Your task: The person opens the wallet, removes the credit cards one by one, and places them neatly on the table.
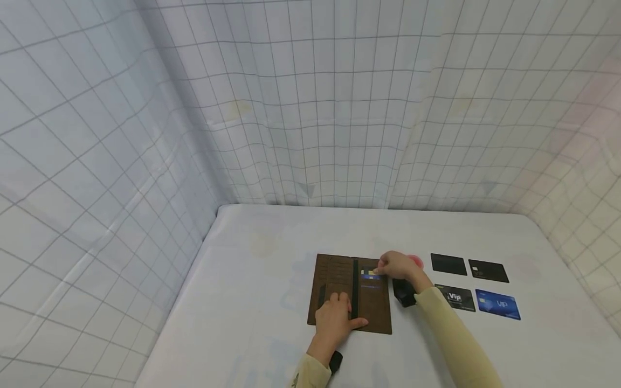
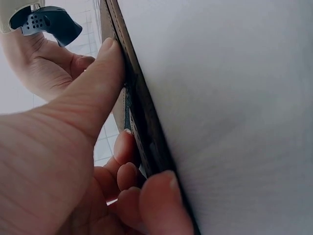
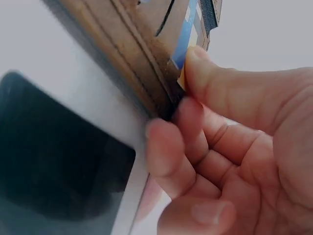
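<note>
A brown wallet [image 1: 375, 315] lies spread open on the white table. My left hand [image 1: 333, 318] rests on its lower middle, thumb out to the right. In the left wrist view the thumb [image 2: 105, 73] presses on the leather and the other fingertips touch it. At the upper right pockets, my right hand [image 1: 397, 265] pinches a yellow-edged card [image 3: 181, 78] between thumb and fingers. A blue card [image 3: 183, 41] shows in the pocket beside it; how deep the pinched card sits is hidden by the fingers.
Right of the wallet lie a plain black card [image 1: 448, 264], a black card with a chip [image 1: 488, 270], a dark Vip card [image 1: 456, 297] and a blue VIP card [image 1: 497, 304]. A pinkish-red round thing [image 1: 416, 262] shows behind my right wrist. Gridded white cloth [image 1: 310, 108] surrounds the table.
</note>
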The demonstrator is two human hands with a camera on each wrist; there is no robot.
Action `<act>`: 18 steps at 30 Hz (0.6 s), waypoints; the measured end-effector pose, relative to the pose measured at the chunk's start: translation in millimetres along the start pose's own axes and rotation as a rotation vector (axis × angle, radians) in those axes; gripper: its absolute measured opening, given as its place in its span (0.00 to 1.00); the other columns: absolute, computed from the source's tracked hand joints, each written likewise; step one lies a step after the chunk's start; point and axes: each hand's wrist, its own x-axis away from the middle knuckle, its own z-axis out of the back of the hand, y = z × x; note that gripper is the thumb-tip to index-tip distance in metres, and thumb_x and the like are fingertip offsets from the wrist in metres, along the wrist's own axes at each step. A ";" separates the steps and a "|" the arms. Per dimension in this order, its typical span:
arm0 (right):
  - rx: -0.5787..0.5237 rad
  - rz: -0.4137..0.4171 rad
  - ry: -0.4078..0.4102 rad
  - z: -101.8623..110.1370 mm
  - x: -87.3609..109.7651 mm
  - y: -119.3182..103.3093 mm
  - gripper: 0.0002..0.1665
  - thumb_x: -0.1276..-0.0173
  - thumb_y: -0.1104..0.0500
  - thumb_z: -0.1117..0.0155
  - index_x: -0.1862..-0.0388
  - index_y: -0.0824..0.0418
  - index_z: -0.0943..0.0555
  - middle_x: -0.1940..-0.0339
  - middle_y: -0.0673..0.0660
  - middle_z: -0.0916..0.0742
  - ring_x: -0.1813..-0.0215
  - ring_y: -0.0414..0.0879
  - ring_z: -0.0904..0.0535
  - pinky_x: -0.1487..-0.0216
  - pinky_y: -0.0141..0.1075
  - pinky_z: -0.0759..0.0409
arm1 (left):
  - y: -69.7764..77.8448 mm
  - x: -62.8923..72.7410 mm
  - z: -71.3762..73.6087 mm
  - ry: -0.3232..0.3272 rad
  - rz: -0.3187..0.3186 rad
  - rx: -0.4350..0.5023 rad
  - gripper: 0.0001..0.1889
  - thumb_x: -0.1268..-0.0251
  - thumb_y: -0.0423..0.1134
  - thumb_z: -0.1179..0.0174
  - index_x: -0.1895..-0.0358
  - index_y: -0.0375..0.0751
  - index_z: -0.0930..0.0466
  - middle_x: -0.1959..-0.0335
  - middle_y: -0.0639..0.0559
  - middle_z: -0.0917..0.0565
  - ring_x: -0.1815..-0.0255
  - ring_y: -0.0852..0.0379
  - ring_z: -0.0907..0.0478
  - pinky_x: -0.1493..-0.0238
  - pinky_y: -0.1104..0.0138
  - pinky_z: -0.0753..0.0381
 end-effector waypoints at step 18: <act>0.092 0.011 -0.018 0.2 -2.6 -17.9 0.23 0.41 0.52 0.29 0.86 0.58 0.29 0.87 0.47 0.30 0.82 0.39 0.37 0.79 0.31 0.38 | 0.1 1.8 2.0 -0.007 -0.004 0.025 0.26 0.59 0.62 0.30 0.74 0.49 0.34 0.76 0.56 0.34 0.81 0.59 0.35 0.82 0.68 0.38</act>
